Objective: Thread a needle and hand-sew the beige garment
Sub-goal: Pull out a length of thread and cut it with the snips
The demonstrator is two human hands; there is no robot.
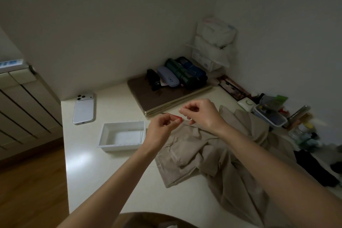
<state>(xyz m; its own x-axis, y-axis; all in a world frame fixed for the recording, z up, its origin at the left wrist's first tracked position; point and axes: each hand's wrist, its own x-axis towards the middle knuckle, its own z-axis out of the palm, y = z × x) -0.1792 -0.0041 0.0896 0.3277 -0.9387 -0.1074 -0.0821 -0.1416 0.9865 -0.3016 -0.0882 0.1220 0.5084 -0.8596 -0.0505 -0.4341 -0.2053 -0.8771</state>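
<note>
Two hands are working close together above the desk, almost touching at the fingertips. The left hand (163, 126) is pinching a small red thing (177, 117) between thumb and forefinger; I cannot tell if it is a spool or a needle holder. The right hand (202, 115) is pressing its thumb and forefinger together just beside it, with the other fingers curled, as if it is holding a thread. The thread and the needle are too thin to make out, so I am judging from the pose that the threading step is going on.

Under the hands, the beige garment (196, 155) is lying crumpled on the cream desk (114, 181), spreading toward the person and to the right. No sewing seems to be starting on it yet. Left of the garment a white tray (121, 145) is standing, and farther left a white phone (85, 109) is lying face down. Behind the hands a brown mat (148, 98) is carrying a lilac glasses case (168, 78). A clear box of small supplies (271, 115) is sitting at the right.

The light is dim, so the thread end is at risk of missing the eye or fraying. If the pinch is loosening, the needle could be dropping into the folds of the garment, where it would be hard to find.
</note>
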